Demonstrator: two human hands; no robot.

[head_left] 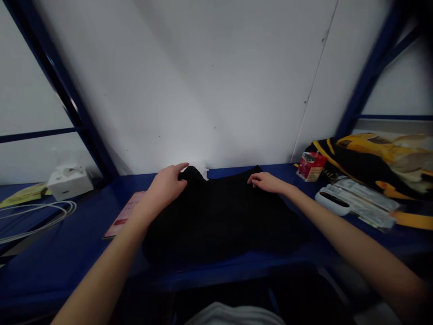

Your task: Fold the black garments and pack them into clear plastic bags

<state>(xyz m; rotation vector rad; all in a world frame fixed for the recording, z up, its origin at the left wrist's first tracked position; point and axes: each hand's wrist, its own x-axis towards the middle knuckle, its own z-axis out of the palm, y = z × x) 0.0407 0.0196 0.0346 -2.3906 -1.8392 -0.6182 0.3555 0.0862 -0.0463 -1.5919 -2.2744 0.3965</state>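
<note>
Black garment (219, 216) lies flat on the blue desk (67, 253), centre of frame, its far edge close to the wall.

Left hand (167, 185): grip closed on the garment's far-left corner. Right hand (267, 182): fingers curled at the far-right edge. Pinching or only pressing, cannot tell.

Judgement: keep both hands level and the pull even, so the cloth lies smooth.

Folds and outline are lost in the dark fabric. White scrap (203, 170) behind it is half hidden and can't be identified.

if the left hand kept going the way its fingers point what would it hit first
Probably the small white thing just past the far edge of the black garment, then the white wall right behind it. The left hand points away and slightly right; depth there is hard to judge.
</note>
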